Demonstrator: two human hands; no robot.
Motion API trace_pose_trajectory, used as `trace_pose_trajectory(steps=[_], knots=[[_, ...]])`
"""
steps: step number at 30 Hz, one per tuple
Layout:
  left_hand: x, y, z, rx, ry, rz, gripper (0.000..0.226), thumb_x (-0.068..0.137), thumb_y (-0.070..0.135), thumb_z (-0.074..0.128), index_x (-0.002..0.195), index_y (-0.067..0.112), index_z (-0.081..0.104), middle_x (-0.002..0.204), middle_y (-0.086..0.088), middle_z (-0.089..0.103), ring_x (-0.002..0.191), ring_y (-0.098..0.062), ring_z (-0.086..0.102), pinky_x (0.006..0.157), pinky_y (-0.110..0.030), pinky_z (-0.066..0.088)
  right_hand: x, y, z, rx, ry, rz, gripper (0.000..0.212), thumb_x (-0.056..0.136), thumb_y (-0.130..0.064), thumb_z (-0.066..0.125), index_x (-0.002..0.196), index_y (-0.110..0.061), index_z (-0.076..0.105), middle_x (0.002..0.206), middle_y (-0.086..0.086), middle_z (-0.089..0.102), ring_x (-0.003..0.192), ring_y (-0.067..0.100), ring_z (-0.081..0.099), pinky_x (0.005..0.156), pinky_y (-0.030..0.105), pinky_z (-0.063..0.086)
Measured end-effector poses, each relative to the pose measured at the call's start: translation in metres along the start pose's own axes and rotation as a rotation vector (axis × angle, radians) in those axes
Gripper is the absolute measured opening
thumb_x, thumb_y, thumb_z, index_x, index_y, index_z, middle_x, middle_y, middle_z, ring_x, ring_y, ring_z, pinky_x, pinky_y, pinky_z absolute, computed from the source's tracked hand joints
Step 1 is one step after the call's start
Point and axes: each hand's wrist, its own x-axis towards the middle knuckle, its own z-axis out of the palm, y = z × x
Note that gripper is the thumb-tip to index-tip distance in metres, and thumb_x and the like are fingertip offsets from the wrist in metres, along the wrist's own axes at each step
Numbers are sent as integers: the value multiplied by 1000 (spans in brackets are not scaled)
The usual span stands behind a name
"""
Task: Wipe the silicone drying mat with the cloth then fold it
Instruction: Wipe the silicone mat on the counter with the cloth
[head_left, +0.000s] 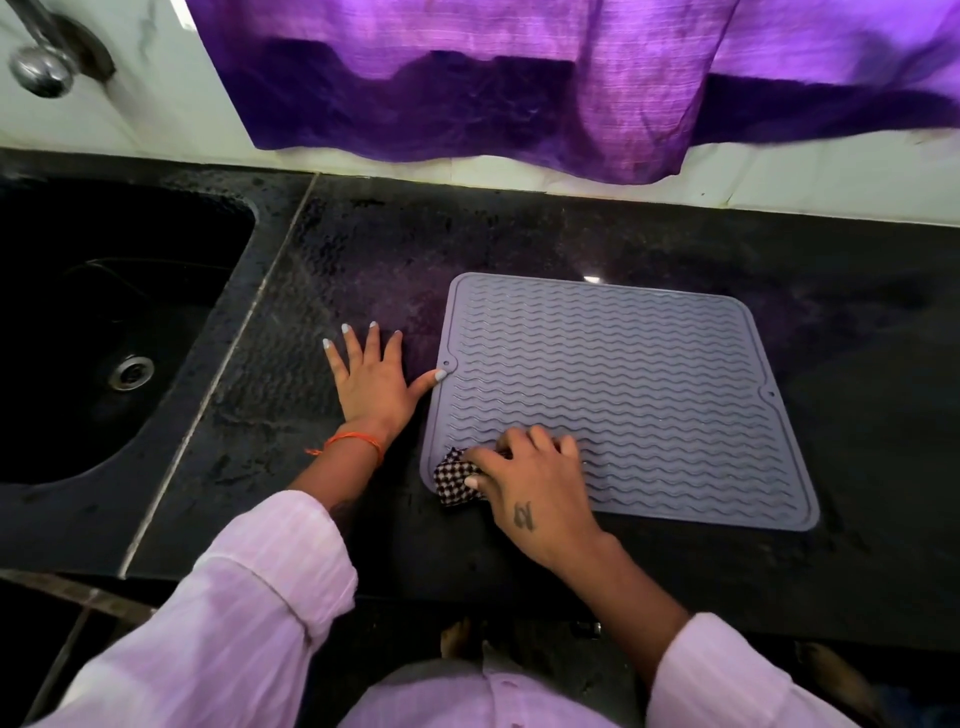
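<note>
Item: grey silicone drying mat (623, 395), which I see lying flat and unfolded on the black counter (363, 249), right of the sink (104, 322). My right hand (535, 483) grips the checked cloth (457, 475) on the mat's near-left corner. My left hand (371, 379) rests flat, fingers spread, on the counter, thumb touching the mat's left edge.
</note>
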Motion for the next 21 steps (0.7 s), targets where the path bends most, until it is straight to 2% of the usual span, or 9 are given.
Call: trace_pose_trajectory(steps=[2, 6, 8, 10, 12, 15, 17, 19, 21], knots=[[0, 0, 0, 0, 1, 1, 86, 82, 73, 34, 147, 18, 27, 157, -12, 14, 144, -36, -6, 111, -53, -15, 2, 0, -1, -48, -1, 10, 19, 85, -41, 57, 101, -34, 65, 92, 4, 62, 89, 27, 57, 74, 45, 42], [0, -1, 0, 3, 2, 1, 87, 81, 74, 33, 147, 18, 27, 157, -12, 14, 144, -37, -7, 111, -54, -15, 5, -5, -10, -68, -113, 76, 30, 96, -41, 40, 123, -33, 52, 121, 7, 54, 116, 29, 42, 94, 47, 28], [0, -1, -1, 14, -6, 0, 86, 81, 74, 32, 147, 18, 27, 157, -12, 14, 144, -36, -7, 111, -54, -16, 6, -3, -20, -92, -164, 135, 32, 97, -42, 38, 126, -34, 50, 125, 7, 52, 119, 28, 41, 98, 47, 27], [-1, 0, -1, 18, -7, 1, 85, 82, 73, 32, 147, 18, 26, 157, -11, 13, 144, -36, -7, 111, -54, -16, 6, 10, -29, -15, -179, 220, 34, 96, -44, 38, 127, -34, 49, 124, 5, 55, 117, 25, 45, 97, 43, 30], [-1, 1, -1, 21, -7, 1, 84, 83, 72, 31, 147, 18, 26, 158, -11, 13, 144, -36, -7, 110, -53, -16, 6, 28, -36, 248, -170, 362, 34, 96, -43, 41, 126, -33, 53, 117, 3, 61, 112, 24, 53, 92, 35, 37], [-2, 2, 0, 25, -10, 2, 84, 84, 72, 31, 147, 18, 26, 158, -11, 13, 144, -36, -7, 110, -53, -17, 2, 50, -45, 1087, -96, 665, 20, 95, -33, 50, 108, -26, 64, 101, 0, 68, 101, 26, 62, 79, 30, 46], [-2, 2, 0, 17, -6, 6, 84, 84, 71, 32, 147, 18, 26, 157, -12, 13, 144, -37, -7, 110, -54, -17, -1, 58, -50, 1536, -152, 843, 25, 92, -39, 53, 104, -20, 65, 99, 2, 71, 90, 20, 66, 72, 28, 51], [-2, 1, 0, 16, -8, 7, 84, 84, 71, 32, 147, 17, 26, 157, -12, 13, 144, -37, -7, 110, -54, -17, -4, 63, -46, 1725, -205, 884, 49, 76, -50, 65, 108, -12, 66, 97, 3, 71, 84, 16, 66, 68, 28, 52], [-2, 1, -1, 21, -11, 8, 84, 84, 71, 32, 147, 17, 26, 158, -12, 13, 144, -37, -8, 110, -54, -17, -5, 63, -35, 1621, -196, 857, 75, 57, -47, 80, 120, -12, 58, 101, 3, 69, 84, 15, 64, 62, 26, 50]])
